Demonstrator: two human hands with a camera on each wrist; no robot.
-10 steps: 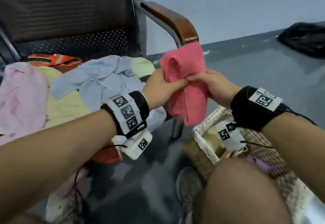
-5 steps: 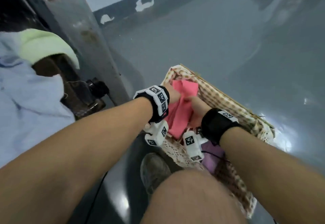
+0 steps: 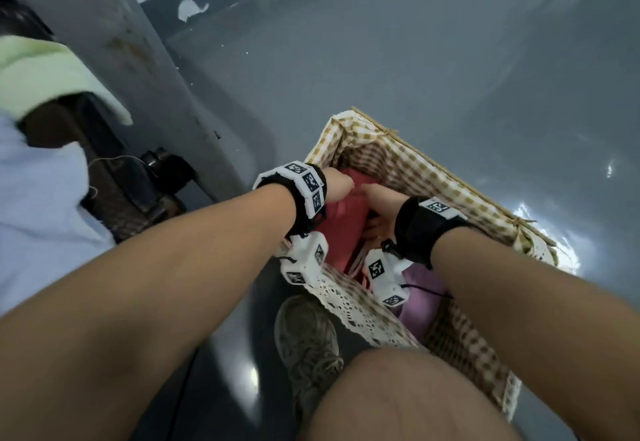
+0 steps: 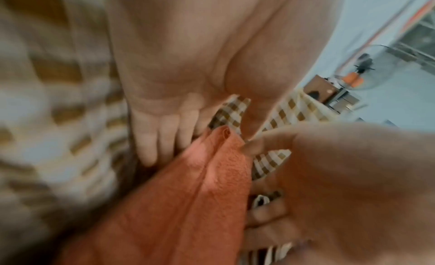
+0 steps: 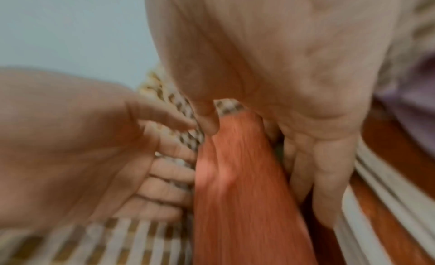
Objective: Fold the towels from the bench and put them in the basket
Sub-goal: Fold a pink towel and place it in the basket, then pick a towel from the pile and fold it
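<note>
Hands deep in the basket, seating the folded towel

Both our hands are down in the basket (image 3: pixel 408 160) on the floor: left hand (image 3: pixel 337 186) has straight fingers flat against the red towel (image 3: pixel 346 219), thumb pinching its top edge; right hand (image 3: pixel 382 203) pinches the same edge from the other side. Compared with half a second ago, the towel sits lower, standing upright against the checked lining (striped and purple cloths beside it). We judge the placing step nearly done. Next we let go without dragging the fold open, then reach for the pale towels (image 3: pixel 41 170) on the worktop.
</note>
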